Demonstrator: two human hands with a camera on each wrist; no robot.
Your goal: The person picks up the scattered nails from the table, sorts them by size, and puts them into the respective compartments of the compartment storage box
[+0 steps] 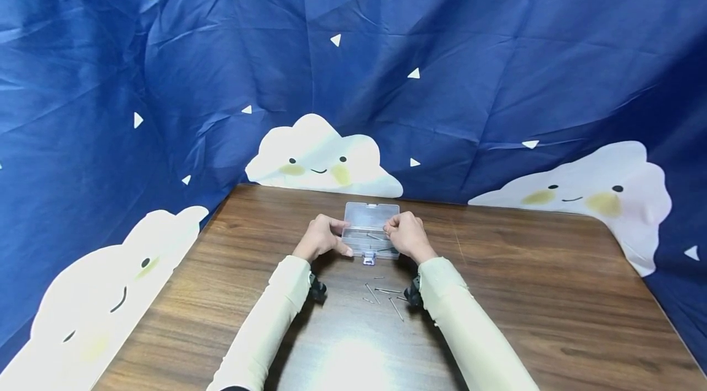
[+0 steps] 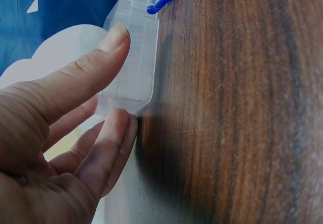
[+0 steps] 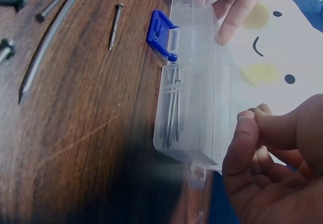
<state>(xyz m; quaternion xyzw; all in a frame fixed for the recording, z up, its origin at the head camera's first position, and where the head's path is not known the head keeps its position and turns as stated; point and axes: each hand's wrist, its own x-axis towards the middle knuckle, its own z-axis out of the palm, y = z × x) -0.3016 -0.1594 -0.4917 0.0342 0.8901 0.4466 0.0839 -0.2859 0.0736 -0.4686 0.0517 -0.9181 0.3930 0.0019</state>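
Note:
A clear plastic box (image 1: 353, 248) with a blue latch (image 3: 157, 35) lies on the table, its lid (image 1: 371, 215) tipped back. My left hand (image 1: 321, 236) grips the box's left end, thumb along the front and fingers at the end wall; in the left wrist view the thumb (image 2: 88, 75) lies on the plastic. Several nails (image 3: 173, 108) show through the front wall at the right end. Above that end, my right hand (image 1: 407, 234) has its thumb and forefinger tips together; nothing shows between them in the right wrist view (image 3: 275, 153).
Several loose nails (image 1: 396, 309) lie on the wooden table (image 1: 552, 293) in front of the box, between the forearms. One short nail (image 3: 116, 26) is near the latch. A blue cloth (image 1: 442, 29) with white clouds hangs behind the table.

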